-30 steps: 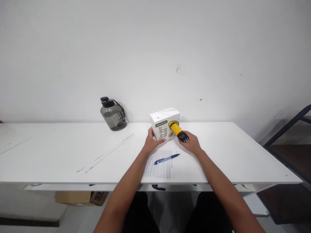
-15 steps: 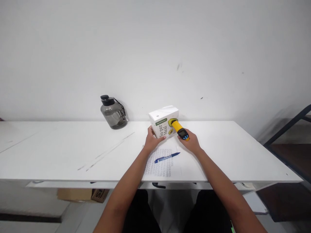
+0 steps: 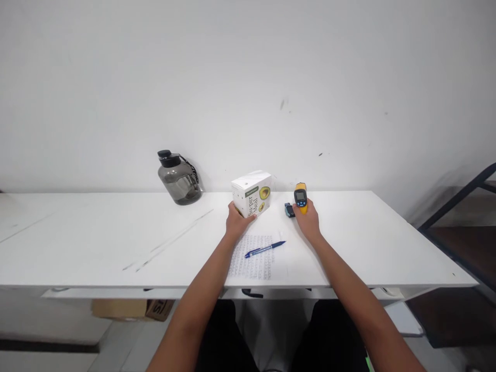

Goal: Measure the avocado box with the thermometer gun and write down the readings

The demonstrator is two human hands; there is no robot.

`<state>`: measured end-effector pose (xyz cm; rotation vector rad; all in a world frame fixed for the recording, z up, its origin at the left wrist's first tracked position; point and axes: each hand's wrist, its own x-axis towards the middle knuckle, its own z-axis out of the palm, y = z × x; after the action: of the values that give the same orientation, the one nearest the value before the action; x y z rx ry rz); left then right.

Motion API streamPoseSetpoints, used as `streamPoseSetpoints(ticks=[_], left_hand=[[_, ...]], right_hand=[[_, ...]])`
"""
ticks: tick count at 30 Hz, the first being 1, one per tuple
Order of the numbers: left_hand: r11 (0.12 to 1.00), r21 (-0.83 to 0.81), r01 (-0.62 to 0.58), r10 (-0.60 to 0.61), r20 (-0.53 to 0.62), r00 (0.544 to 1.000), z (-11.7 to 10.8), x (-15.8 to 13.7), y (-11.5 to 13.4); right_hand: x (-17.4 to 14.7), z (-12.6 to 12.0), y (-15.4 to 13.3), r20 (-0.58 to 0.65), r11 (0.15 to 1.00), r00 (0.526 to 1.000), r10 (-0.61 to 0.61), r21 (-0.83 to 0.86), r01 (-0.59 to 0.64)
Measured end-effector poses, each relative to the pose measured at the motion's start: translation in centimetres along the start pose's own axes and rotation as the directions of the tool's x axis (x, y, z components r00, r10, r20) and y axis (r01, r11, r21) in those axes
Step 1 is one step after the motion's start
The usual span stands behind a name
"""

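Note:
My left hand point(image 3: 237, 223) grips the lower left part of a white carton point(image 3: 252, 195), with the thumb along its front bottom edge. The carton stands upright, turned at an angle, with "Su-per Meal" and avocado pictures on its front. My right hand point(image 3: 309, 221) is closed around a yellow and black infrared thermometer point(image 3: 300, 196), whose screen and blue buttons face me. Just left of it lies a small dark and teal object point(image 3: 289, 210) of a kind I cannot make out. A blue pen point(image 3: 264, 249) lies across a printed sheet point(image 3: 251, 267) between my forearms.
A grey translucent water jug point(image 3: 179, 181) with a black lid stands on the white table point(image 3: 96, 237) near the wall, to the left. Below the table sits a cardboard box point(image 3: 120, 309). A dark metal frame point(image 3: 457, 199) stands beyond the table's right end.
The thermometer has moved right, away from the carton's front, and now points toward the wall. The carton has shifted slightly left and turned. The small dark object has come into view.

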<state>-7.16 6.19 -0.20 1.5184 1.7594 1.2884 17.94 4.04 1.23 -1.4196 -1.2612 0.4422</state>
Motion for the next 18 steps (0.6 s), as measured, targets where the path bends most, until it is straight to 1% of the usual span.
streamPoseSetpoints(ticks=[3,9,13,18], left_hand=[[1.000,-0.021,0.004,-0.004,0.022,1.000,0.3,0.1,-0.4],[0.989,-0.135,-0.052,0.061,0.058,0.996,1.0,0.3,-1.4],[0.987,-0.148,-0.059,0.070,0.069,0.995,1.2,0.5,-1.5],[0.988,-0.143,-0.054,0.068,0.091,0.994,1.1,0.4,-1.4]], right_hand=[[0.1,0.1,0.3,-0.022,1.000,1.000,0.009,0.006,-0.009],[-0.1,0.1,-0.1,-0.026,0.999,1.000,0.015,0.033,-0.014],[-0.2,0.1,-0.4,-0.024,0.999,1.000,0.001,0.036,0.000],[-0.4,0.0,-0.6,0.015,0.999,1.000,0.014,0.034,-0.015]])
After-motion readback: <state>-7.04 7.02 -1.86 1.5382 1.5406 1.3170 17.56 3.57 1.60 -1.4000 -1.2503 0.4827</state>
